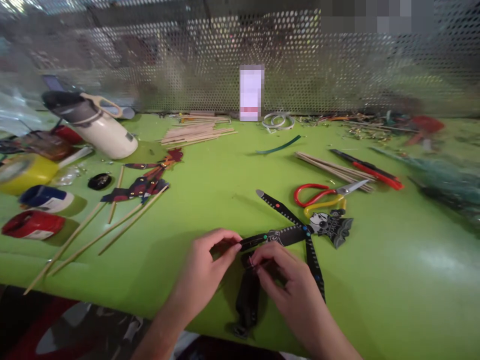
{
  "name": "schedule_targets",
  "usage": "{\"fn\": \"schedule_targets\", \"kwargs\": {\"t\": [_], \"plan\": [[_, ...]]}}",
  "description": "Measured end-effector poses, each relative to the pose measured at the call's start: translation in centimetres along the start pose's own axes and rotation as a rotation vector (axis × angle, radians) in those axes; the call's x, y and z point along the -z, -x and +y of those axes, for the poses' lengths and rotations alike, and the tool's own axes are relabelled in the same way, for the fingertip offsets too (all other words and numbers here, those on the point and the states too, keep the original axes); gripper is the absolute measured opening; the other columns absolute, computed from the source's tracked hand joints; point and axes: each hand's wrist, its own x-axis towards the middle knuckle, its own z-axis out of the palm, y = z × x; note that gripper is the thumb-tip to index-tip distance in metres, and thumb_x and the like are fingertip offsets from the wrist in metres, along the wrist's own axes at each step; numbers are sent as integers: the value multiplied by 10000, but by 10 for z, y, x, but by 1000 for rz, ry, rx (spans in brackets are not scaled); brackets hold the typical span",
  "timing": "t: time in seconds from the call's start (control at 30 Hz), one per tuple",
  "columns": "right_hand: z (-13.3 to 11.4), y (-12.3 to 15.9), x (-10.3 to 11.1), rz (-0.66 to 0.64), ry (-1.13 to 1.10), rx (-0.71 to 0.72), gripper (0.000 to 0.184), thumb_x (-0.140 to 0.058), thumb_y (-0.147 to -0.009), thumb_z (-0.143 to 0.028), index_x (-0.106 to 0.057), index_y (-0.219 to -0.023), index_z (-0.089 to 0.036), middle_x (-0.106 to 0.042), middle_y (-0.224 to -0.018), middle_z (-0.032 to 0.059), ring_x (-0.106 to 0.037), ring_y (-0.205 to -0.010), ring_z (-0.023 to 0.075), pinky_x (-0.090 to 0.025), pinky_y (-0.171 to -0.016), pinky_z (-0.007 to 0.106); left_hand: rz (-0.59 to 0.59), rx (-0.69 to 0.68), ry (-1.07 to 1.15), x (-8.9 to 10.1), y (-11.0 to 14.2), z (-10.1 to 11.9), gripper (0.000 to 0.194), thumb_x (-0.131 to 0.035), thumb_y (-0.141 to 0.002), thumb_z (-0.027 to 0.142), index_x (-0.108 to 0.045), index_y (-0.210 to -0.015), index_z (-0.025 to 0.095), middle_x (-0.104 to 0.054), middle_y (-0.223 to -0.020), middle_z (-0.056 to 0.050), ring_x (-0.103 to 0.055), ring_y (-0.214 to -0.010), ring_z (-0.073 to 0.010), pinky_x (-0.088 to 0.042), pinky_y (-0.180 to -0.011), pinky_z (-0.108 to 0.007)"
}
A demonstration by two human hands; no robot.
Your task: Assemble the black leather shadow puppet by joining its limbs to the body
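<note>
A black jointed paper puppet (296, 231) lies on the green table (393, 260), its limbs spread and its pale-faced head to the right. My left hand (210, 267) pinches the puppet's body near the left end. My right hand (288, 285) is closed in a pinch just beside it, on the puppet's dark lower part, with something thin I cannot make out at the fingertips. A black leg piece (247, 305) hangs toward the table's front edge between my wrists.
Red and yellow scissors (326, 194), a red-black knife (369, 169) and stick bundles (333, 167) lie right of centre. A finished coloured puppet on sticks (144, 182) lies left, beside tape rolls (33, 224), a white jug (99, 127). Perforated metal screen (337, 65) behind.
</note>
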Motion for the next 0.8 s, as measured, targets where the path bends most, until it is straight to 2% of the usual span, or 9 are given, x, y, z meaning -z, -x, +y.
{"fn": "schedule_targets", "kwargs": {"t": [0.2,0.3,0.4,0.47,0.63,0.8], "plan": [[-2,-4,-4,79,-117,-223,48,-596,-856,-171,-634,-865,-198,-659,-823,17,-640,-689,141,-538,-640,265,15,-9,1,-1,5,-3,97,-622,-914,229,-715,-937,224,-732,-939,6,-666,-879,-158,-522,-797,-257],[-7,-9,-6,89,-137,-229,101,-579,-876,-190,-662,-934,-201,-642,-817,11,-616,-595,114,-534,-580,249,7,1,19,0,5,-5,98,-624,-914,225,-720,-933,222,-734,-929,6,-672,-871,-158,-529,-785,-259],[-11,-14,-4,27,-174,-199,183,-523,-918,-192,-703,-945,-208,-615,-912,27,-614,-565,90,-535,-551,240,20,-8,42,0,5,-6,106,-625,-911,227,-727,-936,218,-739,-932,-1,-681,-875,-164,-545,-781,-268],[-13,-16,-1,-7,-227,-221,182,-534,-908,-175,-711,-933,-210,-608,-945,33,-648,-619,99,-557,-590,240,35,-13,49,0,4,-6,114,-625,-905,227,-735,-929,214,-745,-930,-10,-690,-873,-173,-561,-764,-275],[-13,-18,5,-59,-352,-311,129,-655,-849,-155,-685,-959,-216,-656,-980,25,-682,-886,140,-574,-816,244,39,-5,78,0,3,-7,134,-615,-894,219,-743,-932,206,-754,-921,-25,-710,-860,-181,-597,-718,-279],[-7,-17,1,-22,-317,-365,65,-697,-845,-185,-707,-903,-212,-720,-913,10,-697,-883,129,-563,-808,206,-4,7,112,2,2,-6,151,-600,-916,254,-745,-921,214,-745,-888,-35,-714,-860,-193,-616,-694,-299]]}}
